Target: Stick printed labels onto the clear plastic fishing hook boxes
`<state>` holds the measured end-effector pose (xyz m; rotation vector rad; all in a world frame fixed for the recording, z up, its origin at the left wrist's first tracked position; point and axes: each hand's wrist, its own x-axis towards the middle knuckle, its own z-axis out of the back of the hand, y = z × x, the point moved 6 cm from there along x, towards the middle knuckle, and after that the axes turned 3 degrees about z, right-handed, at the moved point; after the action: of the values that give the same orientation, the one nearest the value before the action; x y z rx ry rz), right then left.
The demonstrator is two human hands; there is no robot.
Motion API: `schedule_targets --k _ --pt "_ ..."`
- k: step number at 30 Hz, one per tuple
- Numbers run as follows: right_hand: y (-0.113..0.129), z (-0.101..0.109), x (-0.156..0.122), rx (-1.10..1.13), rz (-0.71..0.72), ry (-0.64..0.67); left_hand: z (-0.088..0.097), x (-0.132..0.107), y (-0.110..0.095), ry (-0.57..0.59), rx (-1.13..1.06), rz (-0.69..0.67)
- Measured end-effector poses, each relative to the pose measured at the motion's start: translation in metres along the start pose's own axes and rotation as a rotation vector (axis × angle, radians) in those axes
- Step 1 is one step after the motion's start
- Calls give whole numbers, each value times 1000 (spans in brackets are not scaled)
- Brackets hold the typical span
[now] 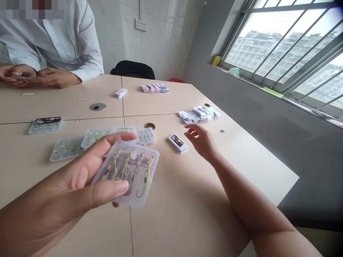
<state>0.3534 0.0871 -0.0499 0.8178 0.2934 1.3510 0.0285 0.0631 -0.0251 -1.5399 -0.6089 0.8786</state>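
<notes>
My left hand [88, 178] grips a clear plastic box of fishing hooks [148, 185] by its left side, thumb across the front. Inside the box, yellow-corded hooks lie in separate compartments. Over the table, my right hand [200, 140] has its fingers partly bent and apart, with nothing seen in them. Just left of it lies a small stack of printed cards [178, 143], the top one dark with a picture. A larger spread of white cards [199, 114] lies just beyond the right fingertips.
Several similar boxes [65, 149] lie behind my left hand, and one with a dark label [45, 125] is farther left. More card bundles [155, 88] lie at the back. Across the table [166, 221] sits a person in a white shirt [66, 39], hands around a flat object.
</notes>
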Motion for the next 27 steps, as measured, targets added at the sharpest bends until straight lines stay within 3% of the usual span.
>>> schedule_targets --k 4,12,19,27 --pt "-14 -25 -5 -209 0 74 -8 4 15 75 -134 182" --pt "-14 -41 -11 -438 13 165 -21 6 20 193 -123 215" --pt "-5 -44 -15 -562 127 207 -21 9 25 163 -60 223" --pt "1 -51 -16 -699 213 208 -19 8 35 234 -33 238"
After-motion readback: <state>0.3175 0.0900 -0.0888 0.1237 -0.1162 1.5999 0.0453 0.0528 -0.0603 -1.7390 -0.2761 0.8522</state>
